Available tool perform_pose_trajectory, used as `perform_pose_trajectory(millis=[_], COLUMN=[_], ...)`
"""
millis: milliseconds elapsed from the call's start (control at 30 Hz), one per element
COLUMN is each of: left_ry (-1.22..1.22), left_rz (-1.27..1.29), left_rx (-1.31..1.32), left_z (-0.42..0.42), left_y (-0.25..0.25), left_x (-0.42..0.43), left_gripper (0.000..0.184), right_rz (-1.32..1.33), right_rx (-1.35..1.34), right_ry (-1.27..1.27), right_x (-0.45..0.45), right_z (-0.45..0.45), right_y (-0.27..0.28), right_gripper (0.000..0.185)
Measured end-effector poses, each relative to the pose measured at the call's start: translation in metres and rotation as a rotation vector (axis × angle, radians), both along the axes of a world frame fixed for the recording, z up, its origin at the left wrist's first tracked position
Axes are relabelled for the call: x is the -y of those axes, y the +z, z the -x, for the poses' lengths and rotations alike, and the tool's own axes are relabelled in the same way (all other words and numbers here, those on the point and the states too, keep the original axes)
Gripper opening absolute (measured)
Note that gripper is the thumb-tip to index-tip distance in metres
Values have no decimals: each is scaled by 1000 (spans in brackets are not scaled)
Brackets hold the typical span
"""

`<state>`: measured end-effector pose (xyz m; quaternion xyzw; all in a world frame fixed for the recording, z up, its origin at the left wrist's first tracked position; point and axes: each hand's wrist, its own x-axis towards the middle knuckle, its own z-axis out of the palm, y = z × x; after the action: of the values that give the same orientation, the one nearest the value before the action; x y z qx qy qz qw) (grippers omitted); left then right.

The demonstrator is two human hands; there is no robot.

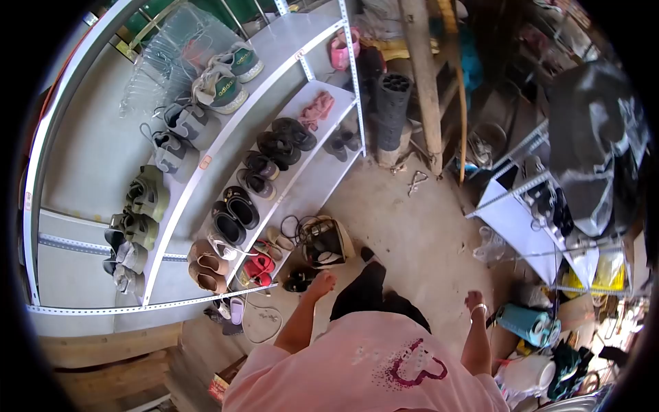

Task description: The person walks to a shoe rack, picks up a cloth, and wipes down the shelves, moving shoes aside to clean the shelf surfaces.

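Observation:
My left hand [321, 283] hangs at my side with its fingers curled in, and nothing shows in it. It is nearest to a dark bag or basket [324, 242] and dark shoes [300, 279] on the floor by the shoe rack. On my other side, my right hand [473, 301], below a white bracelet [478, 308], is loosely closed and looks bare. A blue cylindrical container [527, 324] lies to the right of it. The white metal shoe rack [182, 180] holds several pairs, among them black clogs [235, 215], brown shoes [208, 266] and red shoes [258, 270].
A second rack [516, 230] with shoes stands to the right, beside a large dark plastic-covered bundle [583, 147]. Wooden poles [423, 89] and a dark cylinder with holes [392, 113] stand ahead. Concrete floor [405, 226] runs between the racks.

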<state>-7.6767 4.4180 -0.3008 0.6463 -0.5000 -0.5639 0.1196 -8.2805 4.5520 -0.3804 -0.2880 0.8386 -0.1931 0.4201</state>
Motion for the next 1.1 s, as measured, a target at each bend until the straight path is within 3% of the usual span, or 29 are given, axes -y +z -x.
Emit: perform_pose_trajectory(millis=[67,100,167,200,233,300,367,400,467,567,633,767,800,833,867,900,933,967,1033,1067,1100], left_ry=[70,-99,54,394,393,248,404,375,331,278,297,177,180,186,205,222,244,294,349,342,335], left_rz=[-156,-46,-332,-746,-742,-784,-486,-342,30,707,780,1371,1404,1435,1466,1488,1455,1470,1483,1436,1390], left_rx=[-5,11,-26,-79,-82,170,-7,-52,10,258,274,587,628,672,732,795,813,824,858,971,1082], left_z=[-15,-38,-74,-80,-79,-81,-95,-95,-85,-27,5,28,30,32,29,26,26,23,19,17,16], left_y=[-16,-56,-71,-56,-43,-21,-56,-52,-29,78,172,296,323,345,354,359,360,360,357,347,342], left_x=[-1,-7,-1,-8,9,52,83,102,169,260,312,388,401,415,429,441,456,472,490,497,504], left_gripper=[29,26,17,12,12,5,23,23,22,20,17,14,13,12,11,10,10,7,5,5,6], right_rz=[104,116,321,318,313,100,-64,-167,-155,-121,-258,-415,-464,-401,-238,-247,-221,-336,-79,92,46], right_rx=[21,0,200,382,566,607,565,565,680,626,566,751,830,510,444,324,401,585,573,450,304], right_ry=[10,69,143,163,182,288,269,259,256,163,146,242,270,602,909,1101,1008,675,868,1066,1199], right_x=[95,141,224,247,258,289,313,327,341,378,419,508,528,556,583,619,643,681,719,744,766], right_z=[-26,-43,-81,-95,-110,-144,-169,-177,-170,-173,-165,-135,-130,-144,-136,-145,-163,-150,-209,-221,-239], right_y=[25,46,34,20,5,29,47,57,16,32,52,-45,-56,-27,-78,-66,-34,-146,-8,-18,25], right_gripper=[24,23,21,20,20,23,24,25,24,21,17,14,13,9,11,15,19,25,27,24,26])
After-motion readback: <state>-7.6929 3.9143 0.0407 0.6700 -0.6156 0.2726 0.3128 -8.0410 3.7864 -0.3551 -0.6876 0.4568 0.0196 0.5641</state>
